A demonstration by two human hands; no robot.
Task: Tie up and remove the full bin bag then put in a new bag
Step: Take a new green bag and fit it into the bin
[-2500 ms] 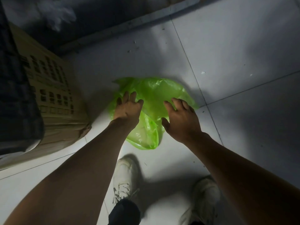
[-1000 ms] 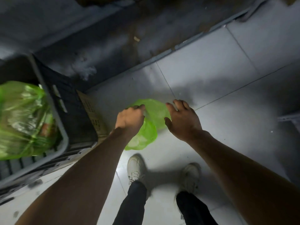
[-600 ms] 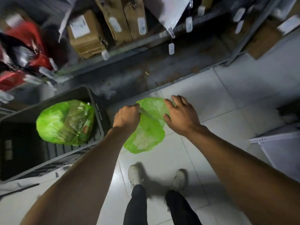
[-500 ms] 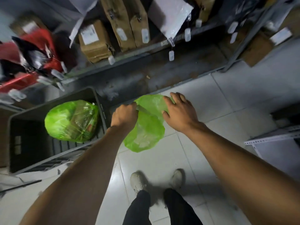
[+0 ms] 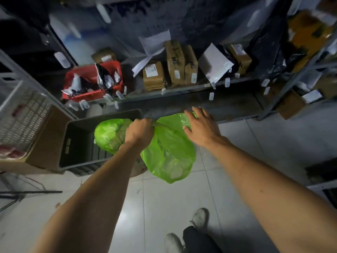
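The left hand [image 5: 139, 131] gripped the empty green bag [image 5: 169, 154] mid-frame by its bunched top; the right hand [image 5: 201, 127] rested spread against it. The full bag [image 5: 109, 136] seemingly sat in the dark bin [image 5: 78, 143], centre-left, so removal and relining probably remained.

Translucent lime-green plastic bag [image 5: 169, 154]; second green filled bag [image 5: 109, 134] in dark grey, possibly black, slatted crate [image 5: 76, 143]; red plastic basket [image 5: 91, 84]; brown cardboard boxes [image 5: 175, 64]; pale grey floor tiles [image 5: 164, 207].
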